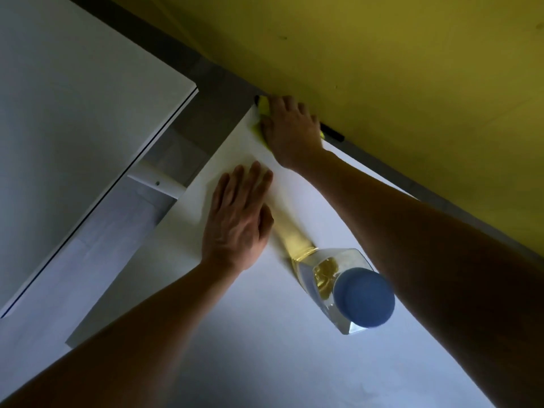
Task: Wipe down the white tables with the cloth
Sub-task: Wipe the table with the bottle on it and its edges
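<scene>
Counter (pixel 59 113) space on the far left was a white top lying apart from the main one, with a strip of grey floor (pixel 188 136) showing in the gap between the two and a white crosspiece (pixel 156 184) visible down in that gap. The second counter (pixel 250 348), also white, ran from the lower middle up to the yellow wall (pixel 382 54). The left hand (pixel 238 219) lay flat on this counter near its left edge, palm down, fingers straight and close together, pointing toward the wall and holding nothing. Just to its right a clear bottle (pixel 329 275) with a blue cap (pixel 363 298) stood on the counter, yellowish liquid inside, throwing a yellow-tinted streak of light along the surface toward the left hand's thumb side. Farther up, at the counter's far corner against the wall, the right hand (pixel 290 128) pressed down on the cloth (pixel 262 113), a yellow-green one that showed only at the hand's edges; the fingers were bent over it, so the hand covered most of it. A dark strip (pixel 332 134) ran along the foot of the wall just beside that hand. The right forearm crossed above the bottle without touching it.
</scene>
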Demonstrator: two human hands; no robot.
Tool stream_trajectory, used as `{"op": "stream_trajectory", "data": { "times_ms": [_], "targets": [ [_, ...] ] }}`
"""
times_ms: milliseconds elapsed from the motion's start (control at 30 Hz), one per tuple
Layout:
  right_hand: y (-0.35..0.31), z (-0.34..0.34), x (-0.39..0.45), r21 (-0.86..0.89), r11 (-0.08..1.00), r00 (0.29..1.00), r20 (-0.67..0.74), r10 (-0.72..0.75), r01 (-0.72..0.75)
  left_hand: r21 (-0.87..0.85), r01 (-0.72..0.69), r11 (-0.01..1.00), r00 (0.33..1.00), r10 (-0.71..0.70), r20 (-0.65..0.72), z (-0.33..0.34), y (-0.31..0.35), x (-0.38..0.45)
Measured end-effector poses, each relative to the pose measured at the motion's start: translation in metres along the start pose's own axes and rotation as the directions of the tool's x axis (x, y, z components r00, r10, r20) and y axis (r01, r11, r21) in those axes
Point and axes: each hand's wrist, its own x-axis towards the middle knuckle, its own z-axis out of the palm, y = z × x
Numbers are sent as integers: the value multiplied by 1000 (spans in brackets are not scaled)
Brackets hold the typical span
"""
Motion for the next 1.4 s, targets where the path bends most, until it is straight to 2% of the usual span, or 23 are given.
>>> {"op": "stream_trajectory", "data": {
  "times_ms": [167,500,667,867,967,1100,1200,1300,1400],
  "targets": [
    [1,0,1,50,999,1000,-19,-10,11,1,-29,1000,1000,29,-8,0,-6,0],
    [123,-28,-153,59,970,968,-80,239,-235,16,-38,999,998,38,46,0,-7,3],
    [106,-27,-130,47,924,924,-25,381,-380,10,-43,999,997,42,67,-4,-2,2],
    [41,-10,-62,35,972,972,-22,234,-234,11,-76,997,995,75,71,-7,-3,1],
    [45,-11,-63,66,980,981,-38,188,-185,-2,-196,981,977,195,84,-8,-5,16],
    [81,-15,-105,85,963,961,-88,264,-256,-110,-414,903,884,428,187,-19,8,61],
    [122,-24,-157,94,933,929,-102,356,-347,-134,-469,873,776,479,409,-36,43,94],
    [170,-37,-217,111,883,874,-130,468,-456,-107,-475,874,561,394,728,-60,90,119],
    [210,-51,-263,110,830,823,-111,557,-547,5,-479,878,404,216,889,-77,133,136]
  ]
}}
